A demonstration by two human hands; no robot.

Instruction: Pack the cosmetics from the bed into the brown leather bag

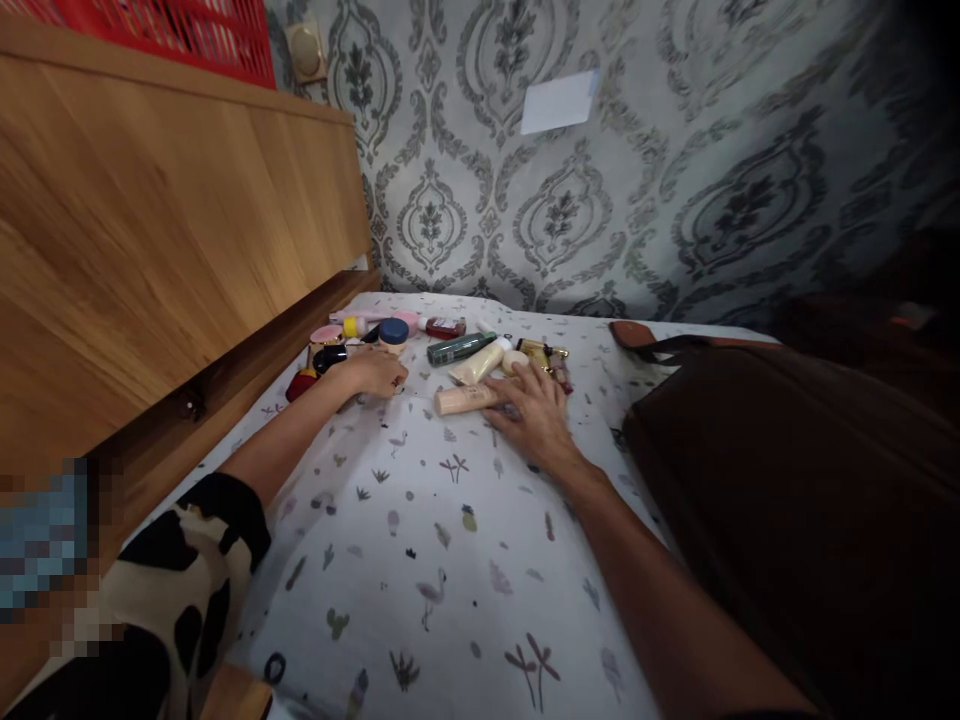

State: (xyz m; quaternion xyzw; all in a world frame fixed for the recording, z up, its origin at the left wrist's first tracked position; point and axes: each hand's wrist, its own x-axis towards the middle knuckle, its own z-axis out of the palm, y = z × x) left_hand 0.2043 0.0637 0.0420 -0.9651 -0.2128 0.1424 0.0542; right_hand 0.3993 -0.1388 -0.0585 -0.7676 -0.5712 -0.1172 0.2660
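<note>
While the R hand [541, 418] rests w/ its fingers fanned out at the right end of the beige tube [459, 401], the tube's other end points L, into the gap btwn the two hands; can't tell if thumb + forefinger actually pinch it. It lies on its side on the printed white cloth [409, 560], apart from the L hand [375, 372]. That hand is loosely curled, knuckles up, just nearside of the blue-lidded jar [394, 333]; can't tell if anything's under its fingers. Just beyond the beige tube, also btwn the hands, lies a cream tube [480, 362] at a slant, w/ a dark green bottle [461, 348] behind it and a dark red bottle [445, 327] farther back nr the wall [465, 200]. A round cream-coloured cap [514, 361] sits just past the R fingertips, gold-coloured items [534, 347] behind, too small to ID. Past the L wrist: a red item [301, 385], a pink round item [325, 335] + a yellow-capped item [355, 327], all nr the wooden panel [180, 180]. Big dark brown bag [780, 480] is on the R side, beyond the R forearm.
</note>
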